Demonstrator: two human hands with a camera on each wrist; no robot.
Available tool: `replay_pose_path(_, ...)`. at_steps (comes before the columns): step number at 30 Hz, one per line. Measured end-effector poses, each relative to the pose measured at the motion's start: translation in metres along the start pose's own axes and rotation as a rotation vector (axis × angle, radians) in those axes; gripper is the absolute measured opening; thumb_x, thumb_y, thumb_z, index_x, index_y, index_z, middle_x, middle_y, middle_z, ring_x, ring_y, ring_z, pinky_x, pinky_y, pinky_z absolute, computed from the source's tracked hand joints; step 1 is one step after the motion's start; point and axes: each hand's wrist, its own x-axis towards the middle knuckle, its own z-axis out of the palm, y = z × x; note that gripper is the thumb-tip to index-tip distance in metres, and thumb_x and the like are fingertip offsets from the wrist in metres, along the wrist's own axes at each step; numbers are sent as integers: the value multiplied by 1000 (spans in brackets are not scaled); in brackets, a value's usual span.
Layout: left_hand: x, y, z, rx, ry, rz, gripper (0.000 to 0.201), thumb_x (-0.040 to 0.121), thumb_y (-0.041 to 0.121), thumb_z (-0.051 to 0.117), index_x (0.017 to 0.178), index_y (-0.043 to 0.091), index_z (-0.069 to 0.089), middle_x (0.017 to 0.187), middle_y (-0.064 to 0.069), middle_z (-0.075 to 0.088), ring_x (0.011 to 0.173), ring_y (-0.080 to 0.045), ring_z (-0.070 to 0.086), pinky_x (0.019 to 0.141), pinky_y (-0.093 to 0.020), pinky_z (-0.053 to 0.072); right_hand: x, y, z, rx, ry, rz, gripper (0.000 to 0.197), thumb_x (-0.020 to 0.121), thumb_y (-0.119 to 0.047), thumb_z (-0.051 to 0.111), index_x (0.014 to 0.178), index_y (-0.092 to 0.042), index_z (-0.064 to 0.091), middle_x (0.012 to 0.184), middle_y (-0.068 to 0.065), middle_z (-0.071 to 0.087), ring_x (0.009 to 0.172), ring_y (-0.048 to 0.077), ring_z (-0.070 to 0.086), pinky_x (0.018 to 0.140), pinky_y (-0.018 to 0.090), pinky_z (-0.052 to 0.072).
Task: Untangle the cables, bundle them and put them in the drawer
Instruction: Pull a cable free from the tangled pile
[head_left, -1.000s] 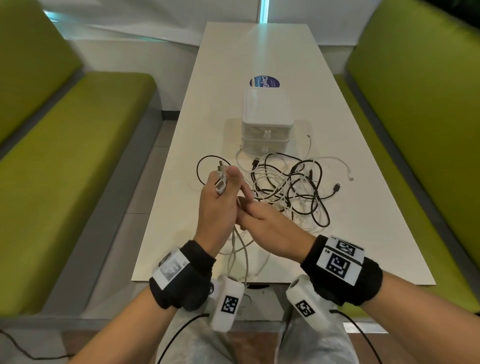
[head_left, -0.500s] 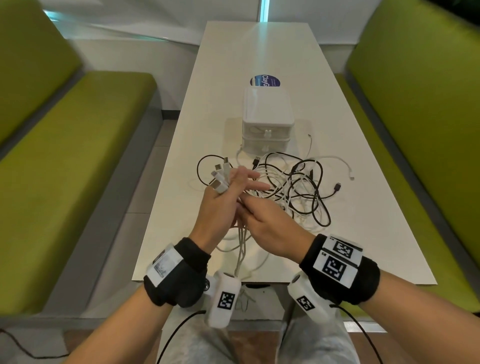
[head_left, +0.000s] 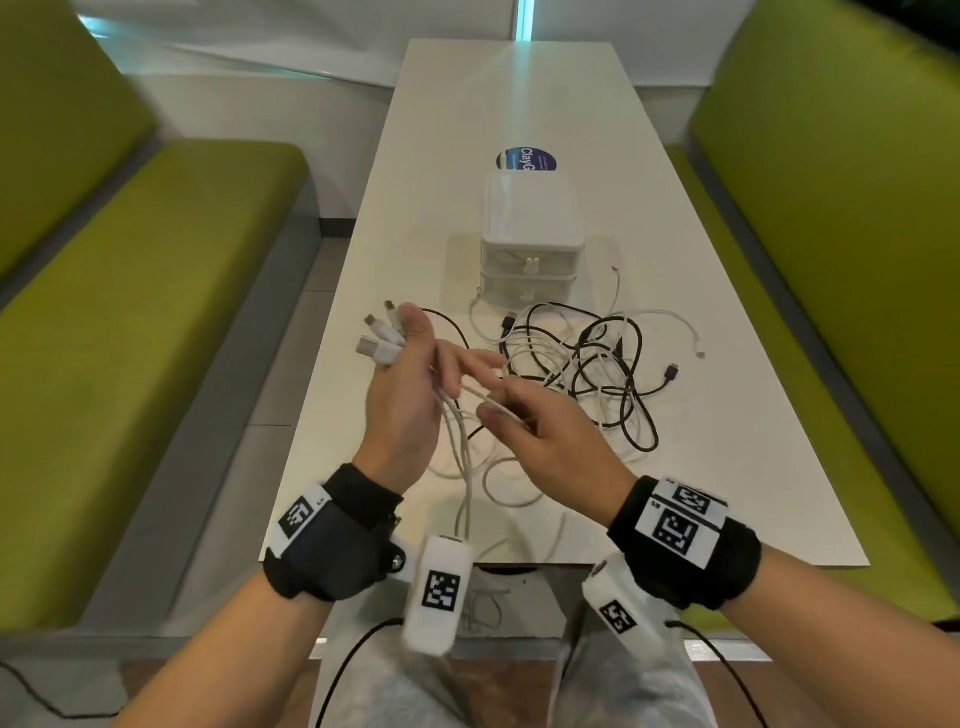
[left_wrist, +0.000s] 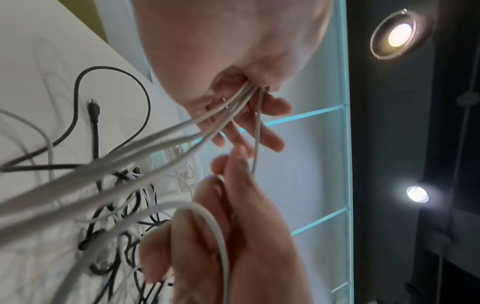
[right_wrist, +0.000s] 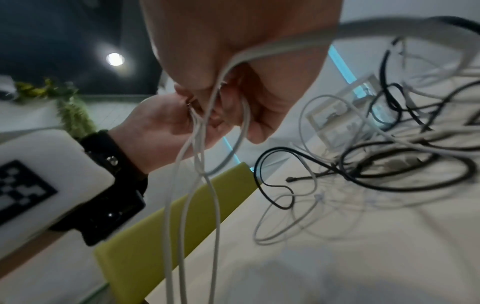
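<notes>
My left hand (head_left: 415, 374) is raised over the near part of the white table (head_left: 727, 493) and grips several white cables (head_left: 460, 447). Their USB plugs (head_left: 376, 348) stick out past its thumb, and its fingers (head_left: 467, 364) are spread towards the right. The cables hang down over the table's front edge. Close on its right, my right hand (head_left: 535, 431) pinches one white cable strand (head_left: 485, 402) that runs to the left hand. A tangle of black and white cables (head_left: 587, 374) lies beyond both hands. Behind it stands the white two-drawer unit (head_left: 530, 244), both drawers closed.
Green benches (head_left: 156, 338) flank the table on either side. A round blue sticker (head_left: 525, 158) lies behind the drawer unit. Loose cable ends (head_left: 698, 351) trail off the tangle to the right. A black wire (head_left: 31, 696) lies on the floor at the lower left.
My left hand's fingers have spread out from a closed grip and the plugs have tilted left. The right hand has drawn back to the right, pulling a white strand out from the left hand.
</notes>
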Motion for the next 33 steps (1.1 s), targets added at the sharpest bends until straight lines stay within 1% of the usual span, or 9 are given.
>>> replay_pose_path(3,2,7,-9,-176,-25,-37,63,93,55,31,45,14,32,43,-2,30,43,-18,40,57,-33,52,-4,6,-4,75,-10,9,30,91,-37,60,64,-26,51,55,-9,43,52,7,37,53,28,33)
replay_pose_path(6,1,8,-11,-122,-122,-70,61,88,59,38,46,16,27,43,2,21,39,-11,18,39,-20,24,-7,12,-6,116,-57,4,30,91,-31,60,64,-19,58,54,-6,43,52,7,37,53,21,31)
replay_pose_path(11,-1,3,-9,495,-180,113,57,97,50,34,54,12,37,50,-1,32,45,-11,27,46,-22,24,-5,20,-11,-455,-249,-59,26,95,-46,53,74,-31,55,47,-8,44,46,7,43,51,20,30)
replay_pose_path(16,14,7,-43,844,-81,166,63,92,66,38,57,17,58,57,-15,50,56,-33,44,59,-36,36,-9,35,-38,-590,-98,-13,43,93,-56,47,60,-28,42,50,-8,41,49,5,41,50,23,32)
replay_pose_path(19,4,4,-32,1035,-192,208,45,96,53,37,80,27,71,73,9,62,69,-9,57,64,-29,42,-10,34,-38,-576,-19,-103,35,94,-47,54,66,-26,49,54,-11,37,51,1,39,51,15,26)
replay_pose_path(22,-6,-11,-11,1086,-367,191,46,95,55,32,109,31,68,101,8,68,91,-8,61,79,-28,48,-5,26,-32,-544,39,-205,29,94,-38,56,67,-26,50,55,-17,35,53,-4,39,57,11,28)
replay_pose_path(25,-4,-31,-6,1136,-466,146,27,100,40,43,84,31,64,81,6,68,76,-13,62,69,-35,47,-7,21,-32,-505,68,-196,11,86,-24,65,76,-19,65,55,-20,37,52,-1,39,56,18,29)
replay_pose_path(28,1,-29,-10,1218,-436,176,23,93,16,51,76,26,63,69,4,65,65,-14,58,61,-31,38,-10,26,-38,-592,4,-158,19,92,-41,60,83,-25,66,51,-19,35,50,2,37,51,19,29)
replay_pose_path(33,14,-1,-30,1176,-125,267,32,91,13,43,68,30,59,93,8,73,93,-21,68,76,-36,51,-10,36,-52,-635,48,-87,40,97,-56,37,67,-30,36,47,-12,33,45,7,35,50,28,30)
